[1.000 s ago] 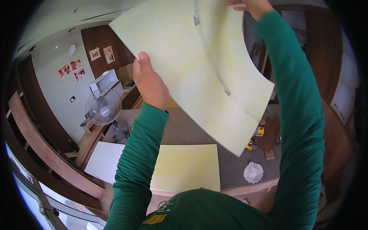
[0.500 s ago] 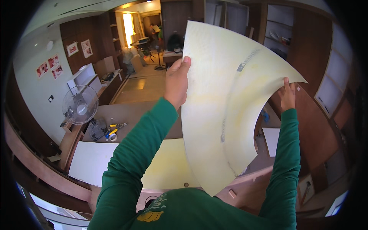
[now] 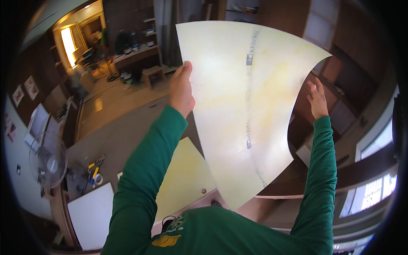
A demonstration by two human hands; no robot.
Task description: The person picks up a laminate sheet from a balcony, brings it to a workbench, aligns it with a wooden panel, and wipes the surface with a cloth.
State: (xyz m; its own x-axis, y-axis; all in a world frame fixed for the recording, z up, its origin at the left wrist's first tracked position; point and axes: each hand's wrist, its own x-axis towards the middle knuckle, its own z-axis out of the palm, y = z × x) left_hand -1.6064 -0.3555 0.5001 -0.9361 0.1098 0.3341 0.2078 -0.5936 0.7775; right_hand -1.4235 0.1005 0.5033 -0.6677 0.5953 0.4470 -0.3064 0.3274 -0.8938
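In front of me a large, thin, pale yellow laminate sheet (image 3: 229,97) stands raised and slightly bowed, with a faint dark printed band down its face. My left hand (image 3: 182,91) grips its left edge, thumb on the near face and the other fingers hidden behind it. Just beyond the sheet's curved right edge, my right hand (image 3: 317,97) is held up with its fingers apart, seemingly not touching it. Beneath my left arm, another pale yellow sheet (image 3: 180,178) with a small round dark spot lies on the grey-brown work surface.
A white panel (image 3: 91,216) lies at the lower left. Above it are yellow-handled pliers (image 3: 96,168) and a white tape roll (image 3: 98,179). A fan (image 3: 51,159) stands at far left. Cabinets (image 3: 352,63) rise at right; a bright doorway (image 3: 80,34) opens at far left.
My view has swung to the right, and the room has shifted left. The sheet is less bent, its right side flatter. My right hand has come off its edge; the left still grips.
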